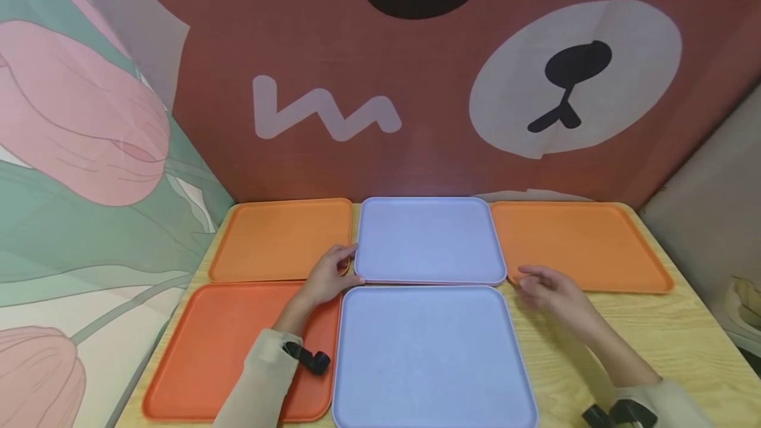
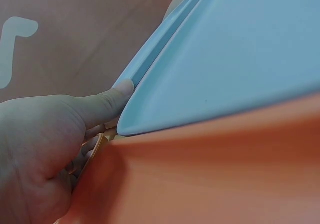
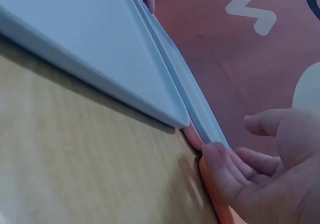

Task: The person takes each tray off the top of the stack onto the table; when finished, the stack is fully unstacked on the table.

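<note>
A far lavender-blue tray (image 1: pixel 431 240) lies on the table, with a reddish edge (image 3: pixel 192 136) showing beneath it in the right wrist view. My left hand (image 1: pixel 329 275) is at its near left corner: the extended thumb (image 2: pixel 117 96) touches the front rim and the fingers reach along the left side. Past the near right corner hovers my right hand (image 1: pixel 555 296), fingers slightly bent, over the edge of the right orange tray (image 1: pixel 588 246). Nothing shows in its grasp. A second lavender-blue tray (image 1: pixel 434 355) lies just nearer to me.
At the far left is another orange tray (image 1: pixel 282 240). A red-orange tray (image 1: pixel 208 349) lies under my left forearm. Wood table (image 1: pixel 654 355) surface shows at the near right. Behind the table's far edge hangs a brown printed cloth (image 1: pixel 333 170), with a floral one (image 1: pixel 107 230) at the left.
</note>
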The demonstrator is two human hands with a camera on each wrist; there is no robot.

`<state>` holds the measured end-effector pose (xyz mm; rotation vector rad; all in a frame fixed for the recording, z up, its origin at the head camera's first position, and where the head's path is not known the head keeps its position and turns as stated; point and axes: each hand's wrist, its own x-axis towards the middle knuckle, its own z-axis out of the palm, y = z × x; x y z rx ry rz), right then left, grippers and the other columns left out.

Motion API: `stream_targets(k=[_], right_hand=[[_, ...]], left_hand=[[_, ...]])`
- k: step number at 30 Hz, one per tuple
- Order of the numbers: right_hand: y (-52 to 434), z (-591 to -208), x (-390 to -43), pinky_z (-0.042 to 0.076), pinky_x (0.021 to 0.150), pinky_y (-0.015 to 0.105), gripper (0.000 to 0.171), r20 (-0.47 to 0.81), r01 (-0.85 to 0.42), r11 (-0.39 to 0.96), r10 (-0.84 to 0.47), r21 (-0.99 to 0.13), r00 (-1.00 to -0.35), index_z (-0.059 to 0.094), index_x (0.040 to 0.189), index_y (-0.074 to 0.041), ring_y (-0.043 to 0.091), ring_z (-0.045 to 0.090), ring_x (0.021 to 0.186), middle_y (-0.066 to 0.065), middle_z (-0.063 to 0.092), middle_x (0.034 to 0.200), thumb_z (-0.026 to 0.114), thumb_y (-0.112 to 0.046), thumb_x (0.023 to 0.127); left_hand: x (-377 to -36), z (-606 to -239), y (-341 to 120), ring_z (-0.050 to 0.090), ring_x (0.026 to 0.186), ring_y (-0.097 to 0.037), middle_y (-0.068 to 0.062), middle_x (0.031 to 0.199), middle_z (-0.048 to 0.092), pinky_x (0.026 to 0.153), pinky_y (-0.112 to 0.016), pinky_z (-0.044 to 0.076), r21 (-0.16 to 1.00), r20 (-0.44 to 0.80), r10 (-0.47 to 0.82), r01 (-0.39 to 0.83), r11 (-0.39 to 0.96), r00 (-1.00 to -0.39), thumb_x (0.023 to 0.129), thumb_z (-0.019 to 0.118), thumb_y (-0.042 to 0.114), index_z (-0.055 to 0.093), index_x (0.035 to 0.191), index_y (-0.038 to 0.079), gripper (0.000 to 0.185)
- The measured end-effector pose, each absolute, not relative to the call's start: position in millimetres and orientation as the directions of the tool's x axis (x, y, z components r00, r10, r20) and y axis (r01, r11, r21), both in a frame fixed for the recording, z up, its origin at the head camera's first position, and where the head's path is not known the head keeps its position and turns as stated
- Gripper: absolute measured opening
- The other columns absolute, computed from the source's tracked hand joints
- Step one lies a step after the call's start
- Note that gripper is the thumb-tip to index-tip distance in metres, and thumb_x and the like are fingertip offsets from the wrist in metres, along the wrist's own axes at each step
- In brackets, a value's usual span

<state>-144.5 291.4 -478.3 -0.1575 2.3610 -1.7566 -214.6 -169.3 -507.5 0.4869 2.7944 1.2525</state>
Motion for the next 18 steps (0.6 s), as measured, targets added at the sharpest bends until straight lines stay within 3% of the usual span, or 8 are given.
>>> stream_targets(k=[6, 11, 18], right_hand=[[286, -479, -166, 0.059, 0.085, 0.031, 0.055, -0.116, 0.063, 0.288, -0.170, -0.956, -0.979, 0.034, 0.145, 0.020, 0.004, 0.067, 0.098, 0.035, 0.056, 0.127, 0.055, -0.013, 0.106], [282, -480, -177, 0.059, 0.082, 0.029, 0.058, -0.191, 0.122, 0.337, -0.178, -0.934, -0.965, 0.031, 0.146, 0.022, 0.005, 0.066, 0.097, 0.040, 0.050, 0.137, 0.054, -0.014, 0.107], [278, -476, -186, 0.057, 0.074, 0.029, 0.057, -0.239, 0.131, 0.439, -0.200, -0.889, -0.950, 0.035, 0.145, 0.021, 0.014, 0.062, 0.092, 0.024, 0.065, 0.115, 0.055, -0.015, 0.105]], left_hand=[[-216, -509, -169, 0.053, 0.097, -0.022, -0.010, 0.114, 0.058, 0.083, -0.034, 0.048, 0.736, 0.085, 0.301, 0.264, 0.624, -0.950, 0.083, 0.087, 0.015, 0.054, 0.146, 0.000, 0.073], [-216, -509, -168, 0.052, 0.096, -0.022, -0.009, 0.113, 0.057, 0.081, -0.032, 0.048, 0.739, 0.086, 0.304, 0.266, 0.619, -0.949, 0.083, 0.087, 0.016, 0.053, 0.146, 0.000, 0.073], [-216, -509, -168, 0.052, 0.096, -0.021, -0.009, 0.114, 0.057, 0.082, -0.033, 0.048, 0.737, 0.078, 0.300, 0.257, 0.625, -0.951, 0.083, 0.086, 0.016, 0.053, 0.147, 0.000, 0.073]])
